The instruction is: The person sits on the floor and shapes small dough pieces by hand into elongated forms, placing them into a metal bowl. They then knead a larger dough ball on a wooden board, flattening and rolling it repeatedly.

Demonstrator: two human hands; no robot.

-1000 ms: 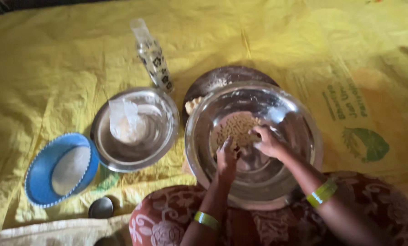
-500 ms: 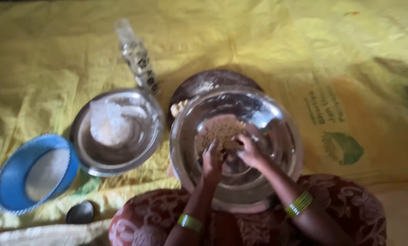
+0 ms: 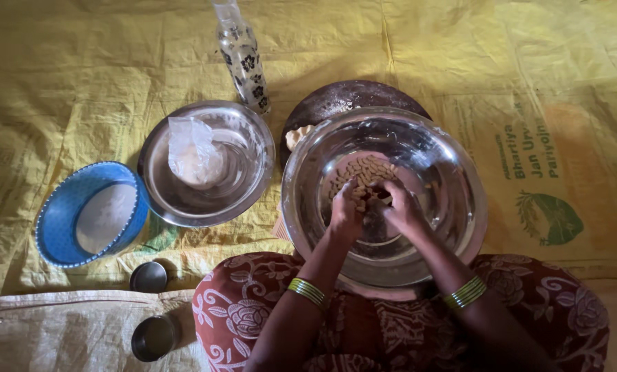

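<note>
Head view: my left hand and right hand pinch tan pieces inside the big steel bowl on my lap — around it a yellow woven mat covers the floor, dimly lit.

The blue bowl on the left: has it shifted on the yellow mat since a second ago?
No. The blue bowl sits just left of the smaller steel bowl, as before; only the camera view shifts.
</note>
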